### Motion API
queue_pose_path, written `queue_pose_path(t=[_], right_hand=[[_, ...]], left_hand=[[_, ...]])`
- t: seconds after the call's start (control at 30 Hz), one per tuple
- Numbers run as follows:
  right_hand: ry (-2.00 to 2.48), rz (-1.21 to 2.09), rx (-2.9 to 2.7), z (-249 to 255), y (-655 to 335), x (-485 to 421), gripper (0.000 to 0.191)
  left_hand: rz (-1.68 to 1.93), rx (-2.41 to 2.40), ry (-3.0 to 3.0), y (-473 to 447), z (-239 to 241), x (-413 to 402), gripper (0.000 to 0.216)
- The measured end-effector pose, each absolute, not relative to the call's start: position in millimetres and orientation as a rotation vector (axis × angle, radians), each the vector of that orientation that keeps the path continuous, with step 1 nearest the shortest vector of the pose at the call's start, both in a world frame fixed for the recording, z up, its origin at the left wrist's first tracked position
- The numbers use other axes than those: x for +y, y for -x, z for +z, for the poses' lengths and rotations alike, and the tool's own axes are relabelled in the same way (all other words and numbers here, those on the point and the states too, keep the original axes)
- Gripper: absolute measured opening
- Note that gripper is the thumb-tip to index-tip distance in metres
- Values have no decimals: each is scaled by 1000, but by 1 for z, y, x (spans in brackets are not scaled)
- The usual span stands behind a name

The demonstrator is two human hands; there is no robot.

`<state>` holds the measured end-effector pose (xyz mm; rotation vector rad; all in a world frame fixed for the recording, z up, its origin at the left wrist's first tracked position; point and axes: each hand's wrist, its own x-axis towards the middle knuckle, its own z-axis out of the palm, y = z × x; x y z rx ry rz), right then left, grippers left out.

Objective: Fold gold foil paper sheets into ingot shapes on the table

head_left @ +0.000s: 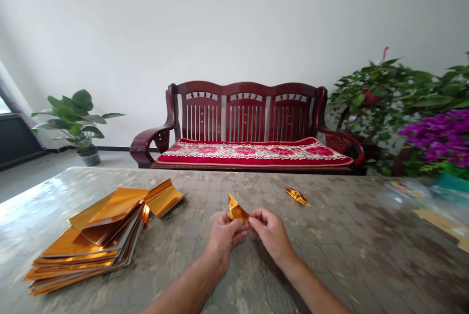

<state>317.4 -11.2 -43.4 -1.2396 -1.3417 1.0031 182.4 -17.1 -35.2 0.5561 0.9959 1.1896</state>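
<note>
Between my hands is a folded piece of gold foil paper [236,210], with one pointed end sticking up toward the upper left. My left hand [227,233] grips its lower left side, the thumb laid across the front. The fingertips of my right hand [269,231] pinch its right end. Both hands are just above the table, near its middle. A finished-looking gold folded paper boat shape [296,196] lies farther back to the right. On the left, a thick, uneven stack of gold foil sheets [84,245] rests on the table.
The table [348,236] has a patterned, glossy cover. Clear plastic packaging [406,192] and a cardboard piece [439,223] are at the right. Beyond the table stand a wooden bench [245,114] with a red floral cushion, a potted plant [88,155] and purple flowers [439,136].
</note>
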Motion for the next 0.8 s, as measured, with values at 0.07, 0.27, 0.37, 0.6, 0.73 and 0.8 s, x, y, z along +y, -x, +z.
queue_pose_path(t=[0.07, 0.27, 0.37, 0.6, 0.73, 0.8], right_hand=[[1235, 1073, -1286, -43, -318, -11, 18], [1221, 1163, -1202, -45, -316, -11, 20], [1242, 1181, -1174, -45, -314, -12, 22], [1229, 1232, -1146, -45, -313, -12, 24], [1204, 1214, -1194, -47, -313, -11, 22], [1171, 1188, -1243, -49, -313, -10, 20]], left_hand=[[1201, 1000, -626, -182, -37, -17, 39], [1254, 993, -793, -182, -45, -12, 50], [1267, 1036, -804, -183, -46, -12, 52], [1239, 1067, -783, -178, -41, -13, 44], [1192, 1072, -682, -174, -35, -11, 29], [1164, 1083, -642, -174, -33, -10, 20]])
